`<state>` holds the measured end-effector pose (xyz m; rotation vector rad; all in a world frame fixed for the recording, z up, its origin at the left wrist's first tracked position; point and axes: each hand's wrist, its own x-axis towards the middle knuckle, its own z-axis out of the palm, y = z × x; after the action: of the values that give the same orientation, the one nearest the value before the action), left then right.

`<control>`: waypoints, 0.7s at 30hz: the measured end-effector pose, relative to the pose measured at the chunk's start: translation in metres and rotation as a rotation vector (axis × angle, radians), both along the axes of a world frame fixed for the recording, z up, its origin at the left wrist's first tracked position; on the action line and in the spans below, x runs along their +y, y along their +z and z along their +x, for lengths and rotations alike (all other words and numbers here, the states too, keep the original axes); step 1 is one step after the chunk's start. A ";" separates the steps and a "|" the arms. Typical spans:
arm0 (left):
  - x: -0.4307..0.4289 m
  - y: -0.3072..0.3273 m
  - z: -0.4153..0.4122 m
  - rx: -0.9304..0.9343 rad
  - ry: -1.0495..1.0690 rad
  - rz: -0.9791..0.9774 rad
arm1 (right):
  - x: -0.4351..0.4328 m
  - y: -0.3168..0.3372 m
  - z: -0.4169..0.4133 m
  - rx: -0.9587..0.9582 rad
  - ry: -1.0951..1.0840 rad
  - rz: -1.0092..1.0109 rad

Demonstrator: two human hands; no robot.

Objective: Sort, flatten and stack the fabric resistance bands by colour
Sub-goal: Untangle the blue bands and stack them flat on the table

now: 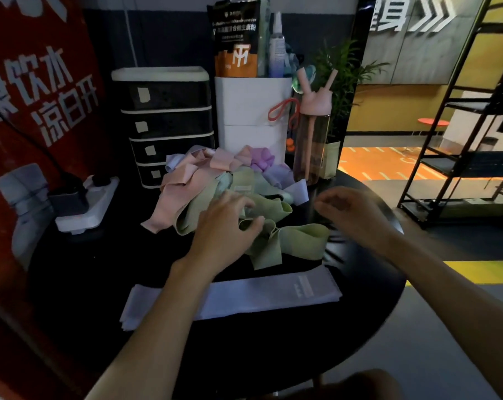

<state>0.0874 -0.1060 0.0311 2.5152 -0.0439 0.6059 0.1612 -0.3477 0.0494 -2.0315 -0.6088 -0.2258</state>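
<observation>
A tangled heap of fabric bands lies on the round black table (368, 307): pink bands (175, 194) at the left, green bands (296, 241) in front, purple bands (262, 160) and lavender bands (299, 192) behind. A flat stack of lavender bands (259, 295) lies near the front edge. My left hand (230, 223) reaches into the green bands, its thumb and fingers curled round a fold of one. My right hand (357, 215) hovers to the right of the heap, fingers loosely curled, holding nothing.
Behind the heap stand a black drawer unit (169, 122), a white box (253, 116) with a pouch and spray bottle on top, and a pink water bottle (313, 134). A white power strip (86, 203) lies at the left. A black metal rack (461, 125) stands at the right.
</observation>
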 end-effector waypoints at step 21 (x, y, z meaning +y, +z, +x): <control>-0.007 -0.043 0.012 -0.030 0.054 0.064 | 0.056 -0.023 0.118 -0.007 -0.334 -0.128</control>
<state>0.0998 -0.1133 -0.0122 2.5761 -0.0063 0.6741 0.2793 -0.2918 0.0261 -2.2511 -0.2902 -0.3995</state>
